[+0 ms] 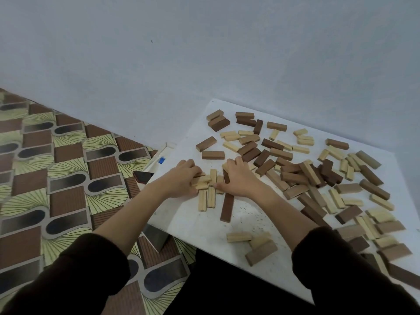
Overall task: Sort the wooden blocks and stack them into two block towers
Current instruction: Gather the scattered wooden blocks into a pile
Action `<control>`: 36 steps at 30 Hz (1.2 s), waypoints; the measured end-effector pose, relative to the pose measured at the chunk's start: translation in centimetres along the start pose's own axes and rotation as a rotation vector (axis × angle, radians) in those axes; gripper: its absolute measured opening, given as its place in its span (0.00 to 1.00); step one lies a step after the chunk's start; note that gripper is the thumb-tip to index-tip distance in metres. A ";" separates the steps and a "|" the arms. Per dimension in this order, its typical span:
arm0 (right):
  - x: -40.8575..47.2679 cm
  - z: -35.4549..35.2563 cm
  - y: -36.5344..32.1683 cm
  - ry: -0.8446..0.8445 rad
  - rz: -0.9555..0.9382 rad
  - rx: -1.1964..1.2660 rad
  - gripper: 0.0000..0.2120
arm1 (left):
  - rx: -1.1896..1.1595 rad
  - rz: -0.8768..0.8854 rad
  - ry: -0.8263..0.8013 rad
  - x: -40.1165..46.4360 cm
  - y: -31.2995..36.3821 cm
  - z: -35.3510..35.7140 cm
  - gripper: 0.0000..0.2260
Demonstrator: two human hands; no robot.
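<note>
Wall (159, 53), pale blue, fills the upper field. Patterned floor (45, 167) lies at left. White board (204, 223) carries the scattered blocks (306, 173), dark and pale mixed, densest at centre right. Dark sleeves (341, 258) cover both forearms. Left hand (184, 176), fingers curled, presses against the left side of a small cluster of pale blocks (208, 185) near the board's left edge. Right hand (238, 176), fingers curled, closes on the cluster's right side, thumb touching the pale blocks; whether it grips any cannot be told. Dark block (227, 208) lies just beside the cluster, under the right wrist. Phone (143, 176) rests on the floor beside the board. Blue object (161, 160), small, sits at the board's left margin.
</note>
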State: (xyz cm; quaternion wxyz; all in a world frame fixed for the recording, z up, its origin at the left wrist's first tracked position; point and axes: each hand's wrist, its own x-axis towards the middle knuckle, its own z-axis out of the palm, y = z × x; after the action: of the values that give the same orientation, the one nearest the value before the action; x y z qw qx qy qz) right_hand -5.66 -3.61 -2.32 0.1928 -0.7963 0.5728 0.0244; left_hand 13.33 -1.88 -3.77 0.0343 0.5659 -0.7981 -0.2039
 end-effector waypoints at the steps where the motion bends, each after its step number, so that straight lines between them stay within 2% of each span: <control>1: 0.0 0.1 -0.1 0.000 0.004 0.012 0.33 | -0.007 0.006 0.008 0.0 0.0 0.0 0.22; 7: 0.2 -0.1 -0.1 -0.020 0.019 -0.044 0.20 | -0.008 0.032 0.065 -0.2 -0.1 0.1 0.22; 15: 0.1 1.3 -0.4 0.119 0.012 -0.066 0.17 | 0.015 0.067 0.199 -0.3 0.6 0.6 0.17; 29: -0.7 1.1 0.2 0.165 0.039 0.001 0.18 | 0.091 0.106 0.215 -0.2 0.7 1.1 0.14; 36: -1.0 0.4 0.9 0.231 0.039 0.021 0.20 | -0.006 0.091 0.230 -0.2 0.7 1.1 0.14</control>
State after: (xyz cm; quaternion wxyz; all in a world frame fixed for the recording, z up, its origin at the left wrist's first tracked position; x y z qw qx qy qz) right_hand -6.74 -2.76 -2.66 0.1330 -0.7805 0.6068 -0.0698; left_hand 12.47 -1.17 -4.50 0.1365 0.5488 -0.8131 -0.1380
